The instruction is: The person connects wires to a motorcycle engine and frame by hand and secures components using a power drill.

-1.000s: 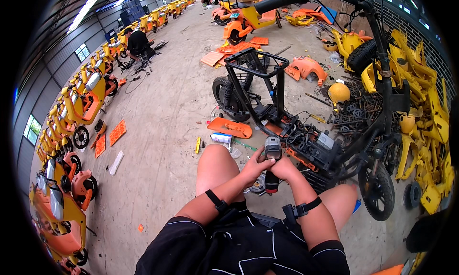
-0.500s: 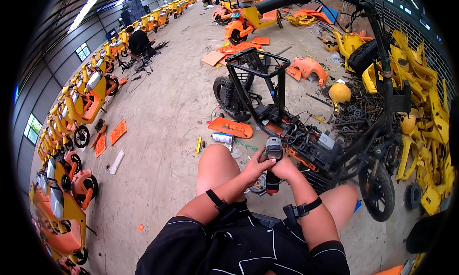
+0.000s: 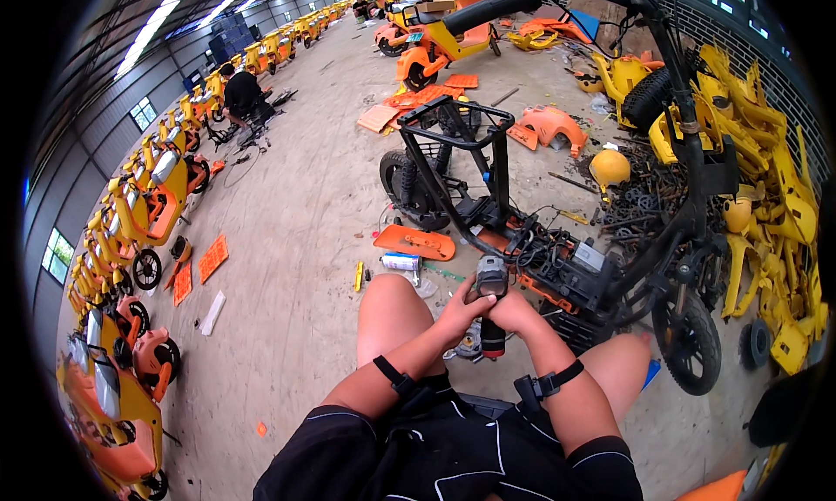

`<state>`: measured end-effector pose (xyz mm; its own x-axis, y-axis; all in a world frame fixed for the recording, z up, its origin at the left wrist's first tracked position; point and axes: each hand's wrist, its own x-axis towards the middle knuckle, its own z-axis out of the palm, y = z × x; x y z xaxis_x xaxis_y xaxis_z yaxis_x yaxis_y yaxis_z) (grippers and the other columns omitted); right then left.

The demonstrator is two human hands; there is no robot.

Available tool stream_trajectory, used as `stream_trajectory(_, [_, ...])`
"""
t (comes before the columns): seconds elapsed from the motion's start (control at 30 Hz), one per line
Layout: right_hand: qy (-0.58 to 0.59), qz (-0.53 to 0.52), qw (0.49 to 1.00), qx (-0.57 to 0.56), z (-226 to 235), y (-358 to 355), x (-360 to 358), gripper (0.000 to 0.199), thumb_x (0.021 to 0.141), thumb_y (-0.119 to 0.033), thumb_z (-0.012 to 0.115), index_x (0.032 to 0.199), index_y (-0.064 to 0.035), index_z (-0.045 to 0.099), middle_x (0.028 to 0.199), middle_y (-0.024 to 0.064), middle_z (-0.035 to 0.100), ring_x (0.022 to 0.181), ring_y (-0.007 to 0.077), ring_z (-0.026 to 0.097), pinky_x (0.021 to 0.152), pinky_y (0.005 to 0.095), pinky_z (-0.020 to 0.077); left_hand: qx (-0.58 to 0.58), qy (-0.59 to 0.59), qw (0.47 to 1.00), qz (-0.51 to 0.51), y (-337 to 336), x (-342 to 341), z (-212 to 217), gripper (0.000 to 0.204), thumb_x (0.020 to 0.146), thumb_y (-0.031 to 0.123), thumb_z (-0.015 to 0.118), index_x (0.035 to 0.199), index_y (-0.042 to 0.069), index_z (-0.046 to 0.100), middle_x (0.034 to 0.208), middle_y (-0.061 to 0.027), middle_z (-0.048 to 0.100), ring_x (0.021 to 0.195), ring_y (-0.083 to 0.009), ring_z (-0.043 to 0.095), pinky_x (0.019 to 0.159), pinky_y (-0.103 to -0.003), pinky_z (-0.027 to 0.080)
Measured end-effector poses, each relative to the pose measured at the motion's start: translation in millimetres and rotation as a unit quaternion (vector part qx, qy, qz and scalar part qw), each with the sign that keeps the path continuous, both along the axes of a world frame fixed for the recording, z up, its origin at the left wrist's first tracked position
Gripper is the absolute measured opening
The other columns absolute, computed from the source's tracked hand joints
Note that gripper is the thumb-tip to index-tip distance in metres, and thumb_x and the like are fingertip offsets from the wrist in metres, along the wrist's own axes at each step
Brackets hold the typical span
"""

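Observation:
Between my knees I hold a cordless power drill point(image 3: 493, 338), its grey block-shaped battery end raised and its black and red body hanging below my hands. My left hand point(image 3: 462, 311) is closed on it from the left, the thumb across the front. From the right, my right hand point(image 3: 512, 311) wraps round the same drill; most of its fingers are hidden. Just beyond stands a stripped black scooter frame point(image 3: 440, 174) with exposed wiring. Partly hidden behind my hands, a metal part point(image 3: 468, 342) lies on the floor.
An orange panel point(image 3: 414, 242), a spray can point(image 3: 401, 261) and a yellow marker-like stick point(image 3: 358, 276) lie past my left knee. A front wheel point(image 3: 687, 344) stands by my right knee, near piled yellow body panels point(image 3: 788, 275). Yellow scooters point(image 3: 144, 209) line the left; a person point(image 3: 244, 94) crouches farther off.
The whole view has shifted slightly, so the scooter frame sits a little further left. Both hands keep their grip on the drill, almost unmoved.

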<state>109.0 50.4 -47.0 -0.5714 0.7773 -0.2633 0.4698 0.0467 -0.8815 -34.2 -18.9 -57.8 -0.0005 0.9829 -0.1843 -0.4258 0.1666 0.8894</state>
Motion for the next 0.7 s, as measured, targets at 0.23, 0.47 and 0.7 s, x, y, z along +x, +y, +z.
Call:
stream_trajectory(0.23, [0.003, -0.001, 1.0, 0.011, -4.3, -0.9, 0.4, 0.053, 0.08, -0.028, 0.079, 0.125, -0.0027, 0.065, 0.119, 0.0223, 0.07, 0.107, 0.0362, 0.07, 0.089, 0.0415, 0.0563, 0.007, 0.002, 1.0, -0.004, -1.0, 0.1, 0.6, 0.07, 0.096, 0.011, 0.069, 0.156, 0.004, 0.033, 0.134, -0.0092, 0.061, 0.122, -0.0194, 0.059, 0.106, -0.037, 0.046])
stream_trajectory(0.47, [0.016, 0.006, 1.0, -0.009, 8.1, -2.7, 1.4, 0.058, 0.079, -0.029, 0.08, 0.128, -0.0028, 0.063, 0.119, 0.0232, 0.07, 0.11, 0.0368, 0.069, 0.092, 0.0422, 0.0551, -0.01, 0.003, 1.0, 0.006, -2.4, 0.6, 1.0, 0.071, 0.096, 0.012, 0.069, 0.156, 0.004, 0.032, 0.134, -0.0097, 0.061, 0.124, -0.0206, 0.059, 0.106, -0.038, 0.046])
stream_trajectory(0.7, [0.016, -0.011, 1.0, -0.01, -17.1, 4.5, -0.6, 0.065, 0.077, -0.03, 0.08, 0.132, -0.0001, 0.059, 0.121, 0.0232, 0.07, 0.112, 0.0365, 0.069, 0.094, 0.0415, 0.0544, 0.0, -0.001, 1.0, 0.0, -1.2, 0.8, 1.8, 0.07, 0.095, 0.011, 0.069, 0.155, 0.004, 0.033, 0.135, -0.0099, 0.06, 0.124, -0.0212, 0.059, 0.107, -0.038, 0.046])
